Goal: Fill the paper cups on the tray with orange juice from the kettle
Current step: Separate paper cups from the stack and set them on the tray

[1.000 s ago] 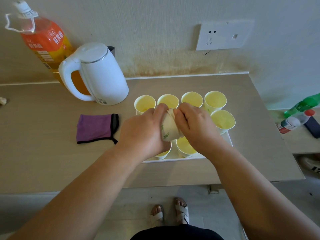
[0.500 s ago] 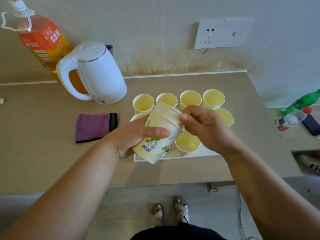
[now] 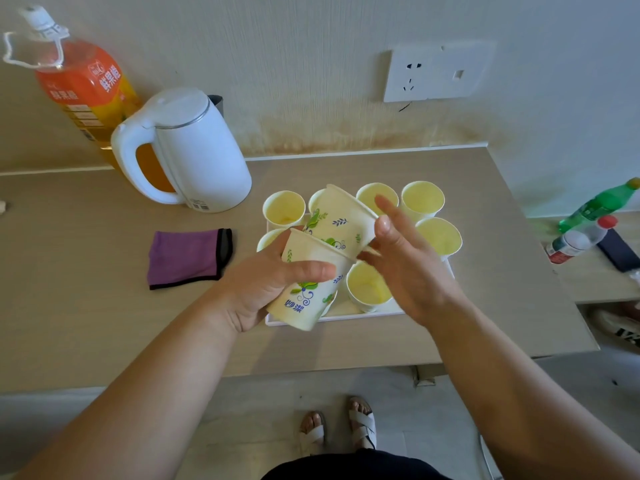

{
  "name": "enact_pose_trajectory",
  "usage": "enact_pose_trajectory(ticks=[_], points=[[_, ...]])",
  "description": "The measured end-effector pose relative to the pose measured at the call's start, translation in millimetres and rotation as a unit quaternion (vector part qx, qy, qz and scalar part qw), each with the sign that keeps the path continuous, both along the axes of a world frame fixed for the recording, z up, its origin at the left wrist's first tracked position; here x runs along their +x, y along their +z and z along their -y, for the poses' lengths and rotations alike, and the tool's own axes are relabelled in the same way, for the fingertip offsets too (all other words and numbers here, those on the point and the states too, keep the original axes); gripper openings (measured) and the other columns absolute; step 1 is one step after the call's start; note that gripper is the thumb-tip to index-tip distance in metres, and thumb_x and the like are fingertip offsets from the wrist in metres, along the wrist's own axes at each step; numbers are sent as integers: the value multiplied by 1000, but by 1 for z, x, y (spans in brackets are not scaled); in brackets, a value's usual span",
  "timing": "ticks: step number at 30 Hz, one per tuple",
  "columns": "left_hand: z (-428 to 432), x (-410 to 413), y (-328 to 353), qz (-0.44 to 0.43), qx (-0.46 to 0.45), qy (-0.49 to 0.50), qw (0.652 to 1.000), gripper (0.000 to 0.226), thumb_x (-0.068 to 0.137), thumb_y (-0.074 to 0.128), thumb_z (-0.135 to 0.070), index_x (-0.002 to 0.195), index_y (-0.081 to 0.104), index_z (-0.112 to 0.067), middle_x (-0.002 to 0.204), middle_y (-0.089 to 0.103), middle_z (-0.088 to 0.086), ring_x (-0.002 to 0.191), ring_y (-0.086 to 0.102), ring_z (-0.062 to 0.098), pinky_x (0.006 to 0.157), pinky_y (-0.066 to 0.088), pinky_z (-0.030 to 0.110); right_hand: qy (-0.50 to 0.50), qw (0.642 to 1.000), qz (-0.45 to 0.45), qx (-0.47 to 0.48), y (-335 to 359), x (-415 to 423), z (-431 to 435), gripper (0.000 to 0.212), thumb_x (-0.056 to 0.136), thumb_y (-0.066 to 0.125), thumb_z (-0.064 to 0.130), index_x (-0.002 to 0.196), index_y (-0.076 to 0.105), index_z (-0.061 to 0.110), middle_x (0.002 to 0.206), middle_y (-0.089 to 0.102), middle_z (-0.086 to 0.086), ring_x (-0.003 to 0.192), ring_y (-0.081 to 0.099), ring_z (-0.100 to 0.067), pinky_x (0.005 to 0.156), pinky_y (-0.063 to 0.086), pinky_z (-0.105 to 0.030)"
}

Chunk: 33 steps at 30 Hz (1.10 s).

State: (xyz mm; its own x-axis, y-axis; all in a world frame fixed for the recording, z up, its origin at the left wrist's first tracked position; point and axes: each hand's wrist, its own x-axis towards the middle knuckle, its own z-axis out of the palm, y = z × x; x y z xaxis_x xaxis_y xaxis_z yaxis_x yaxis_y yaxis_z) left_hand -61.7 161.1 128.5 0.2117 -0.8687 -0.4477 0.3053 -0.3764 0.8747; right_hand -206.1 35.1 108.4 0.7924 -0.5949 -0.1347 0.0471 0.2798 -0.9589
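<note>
Lower cup: gripped by my left hand above the tray, near the table's front edge. Upper cup: rim pinched by my right hand, apparently to unnest it. Kettle: back left, unheld.

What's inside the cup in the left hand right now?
A second cup, tilted and sticking half out, its rim pinched by the right hand. The outer cup in the left hand covers its base; juice inside either cannot be seen.
</note>
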Motion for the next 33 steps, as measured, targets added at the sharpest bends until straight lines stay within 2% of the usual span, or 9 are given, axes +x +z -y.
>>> enact_pose_trajectory(ticks=[1,4,9,13,17,20,24,28,33], points=[[1,-1,0,1,-3,-5,1000,85,47,80,-27,126,52,-16,117,65,16,96,66,30,84,54,44,31,998,16,60,-3,0,-3,102,51,82,64,135,45,19,131,58,-4,116,59,-19,91,50,-31],[4,-7,2,19,-12,-32,999,82,48,80,-27,125,53,-17,112,68,11,95,67,26,80,55,37,71,993,39,91,-4,1,-8,76,57,82,54,119,62,15,123,64,-12,116,59,-26,97,48,-36],[10,-2,0,40,2,14,999,79,32,85,-35,106,59,-26,94,72,2,83,70,19,69,57,31,-95,985,132,62,2,-17,22,74,55,85,48,114,60,11,106,70,-8,102,65,-23,86,53,-35],[19,1,-5,33,-18,50,998,94,22,92,-53,105,61,-21,92,72,5,80,70,22,67,57,34,-225,971,49,-69,-24,-57,40,80,60,87,40,123,49,11,115,63,-12,109,61,-27,93,50,-43],[29,-4,-10,29,-27,69,997,92,37,88,-39,120,57,-12,94,72,6,82,70,22,68,57,33,-249,957,-69,-129,-63,-80,26,66,65,84,16,116,45,31,117,57,6,111,59,-10,89,50,-32],[34,-6,-13,35,-20,75,996,91,43,81,-39,125,53,-11,99,71,8,87,69,24,75,55,38,-252,941,-132,-181,-78,-82,19,71,66,85,17,120,41,28,113,51,17,102,54,10,84,48,-23],[35,-3,-14,56,-15,69,996,102,27,91,-47,118,56,-17,96,72,4,85,70,23,71,56,35,-250,933,-148,-215,-85,-81,21,77,67,85,11,124,37,27,116,45,22,103,49,16,81,47,-9],[35,-2,-17,44,-15,77,996,71,39,80,-40,106,58,-26,86,73,-6,80,71,16,64,56,29,-237,931,-165,-224,-96,-83,22,78,66,85,8,121,34,30,117,43,24,102,49,17,80,45,-6],[35,-3,-18,56,-4,79,995,73,39,79,-42,108,58,-26,86,73,-6,82,71,15,71,56,33,-204,935,-193,-218,-103,-81,23,75,67,84,12,120,35,31,114,45,25,99,51,17,76,44,-4]])
